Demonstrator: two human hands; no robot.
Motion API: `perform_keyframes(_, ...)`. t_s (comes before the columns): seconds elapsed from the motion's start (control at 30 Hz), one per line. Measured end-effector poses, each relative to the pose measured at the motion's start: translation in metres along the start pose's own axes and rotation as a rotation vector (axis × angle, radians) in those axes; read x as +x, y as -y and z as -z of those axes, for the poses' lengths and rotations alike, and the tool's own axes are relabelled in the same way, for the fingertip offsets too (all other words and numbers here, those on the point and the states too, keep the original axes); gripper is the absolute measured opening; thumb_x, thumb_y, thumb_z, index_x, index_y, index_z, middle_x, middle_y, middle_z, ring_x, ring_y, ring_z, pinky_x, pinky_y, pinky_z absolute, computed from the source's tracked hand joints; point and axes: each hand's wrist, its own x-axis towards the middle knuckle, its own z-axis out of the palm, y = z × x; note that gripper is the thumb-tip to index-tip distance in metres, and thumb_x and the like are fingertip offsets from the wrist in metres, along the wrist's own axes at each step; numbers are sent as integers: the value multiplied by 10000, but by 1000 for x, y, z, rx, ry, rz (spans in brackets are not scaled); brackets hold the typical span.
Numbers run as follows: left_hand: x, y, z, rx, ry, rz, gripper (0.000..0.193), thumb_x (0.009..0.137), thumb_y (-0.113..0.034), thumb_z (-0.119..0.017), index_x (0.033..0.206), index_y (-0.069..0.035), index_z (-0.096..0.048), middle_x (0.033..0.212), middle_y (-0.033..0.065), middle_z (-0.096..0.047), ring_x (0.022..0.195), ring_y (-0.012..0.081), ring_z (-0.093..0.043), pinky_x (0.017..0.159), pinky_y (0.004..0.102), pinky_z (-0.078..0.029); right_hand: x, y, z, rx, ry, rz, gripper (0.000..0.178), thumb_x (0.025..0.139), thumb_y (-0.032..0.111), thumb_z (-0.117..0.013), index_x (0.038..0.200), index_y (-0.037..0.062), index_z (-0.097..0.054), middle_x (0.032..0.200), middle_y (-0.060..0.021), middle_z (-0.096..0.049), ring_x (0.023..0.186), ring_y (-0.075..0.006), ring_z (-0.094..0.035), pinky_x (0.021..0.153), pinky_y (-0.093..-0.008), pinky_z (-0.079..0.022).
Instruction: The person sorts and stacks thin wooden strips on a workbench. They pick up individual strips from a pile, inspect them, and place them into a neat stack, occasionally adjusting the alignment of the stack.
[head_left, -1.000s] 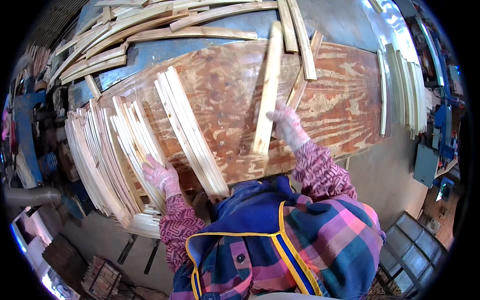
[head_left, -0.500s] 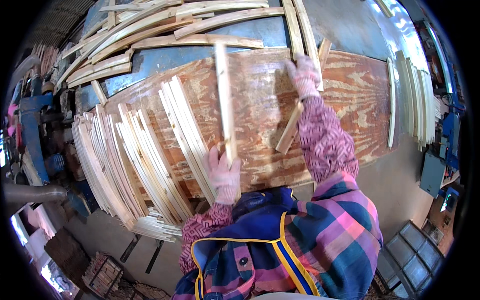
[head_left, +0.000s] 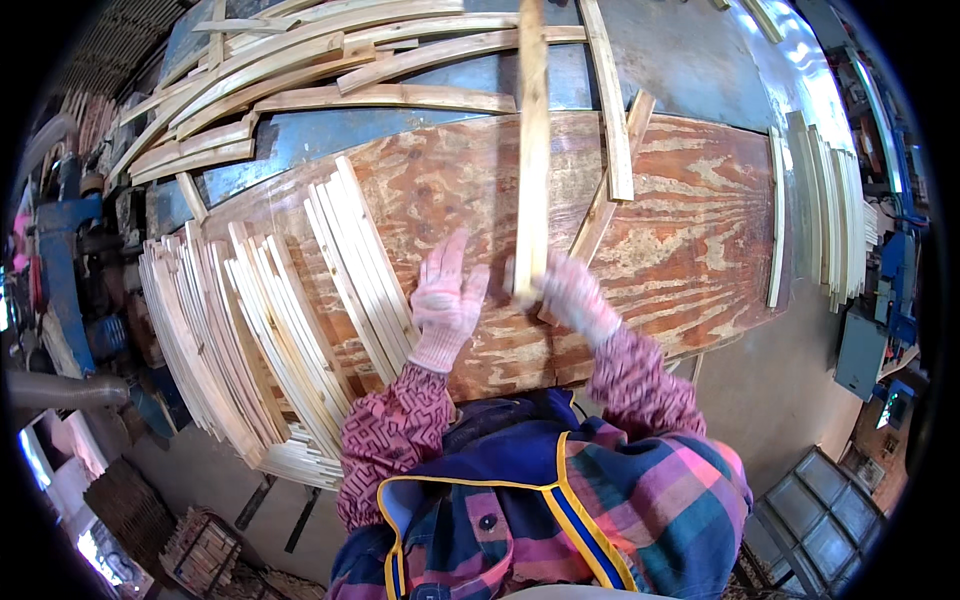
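Both my hands wear pale pink knitted gloves. My right hand (head_left: 578,298) is closed around the near end of a long wooden strip (head_left: 533,160), which points away from me over the worn plywood board (head_left: 440,190). That hand is slightly blurred. My left hand (head_left: 448,305) is open, its fingers stretched and thumb apart, with nothing in it. Beside it on the left lies a small group of pale strips (head_left: 362,265). To the right of the held strip, a loose strip (head_left: 600,215) lies aslant, partly under another strip (head_left: 608,110).
More strips stand in rows (head_left: 205,330) at the board's left. A jumbled pile of curved strips (head_left: 300,85) covers the blue table's far left. One thin strip (head_left: 775,220) lies at the board's right edge, near further stacked strips (head_left: 830,210).
My left hand has let go of a strip, which now lies with the small group. My right hand has come back toward me, drawing another strip from the far side.
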Motion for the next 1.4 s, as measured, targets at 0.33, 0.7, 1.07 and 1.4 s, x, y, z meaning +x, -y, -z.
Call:
perform_keyframes(0.33,60,15,44,149,-66,0,650,975,-248,-552,1552,-115,-285,1577,147,-319,1441,276,-334,1231,376,-248,-52,7,-13,-388,322,-37,570,905,135,-665,1419,-30,-484,1096,-106,-696,988,-173,-655,805,-276,-543)
perform_keyframes(0.7,-93,9,-34,156,365,62,620,836,-283,-702,1419,-167,-524,1409,101,-545,1301,306,-502,1090,425,-413,-156,13,160,-85,-443,254,548,903,37,-581,1428,-48,-453,1306,-104,-588,1217,-217,-555,1033,-346,-449)
perform_keyframes(1.07,-89,23,-4,210,334,51,582,859,-269,-688,1402,-119,-540,1384,136,-567,1298,304,-507,1092,398,-418,-39,8,94,-1201,-1043,-321,949,810,642,-649,1516,83,-348,1352,-244,-565,1220,-386,-573,1028,-455,-441)
perform_keyframes(1.4,-118,26,12,113,299,154,557,887,-262,-654,1412,-127,-525,1379,123,-566,1261,307,-532,1074,393,-434,15,-5,39,168,-346,122,574,847,-53,-580,1408,-55,-460,1212,-140,-635,1070,-225,-619,957,-324,-511)
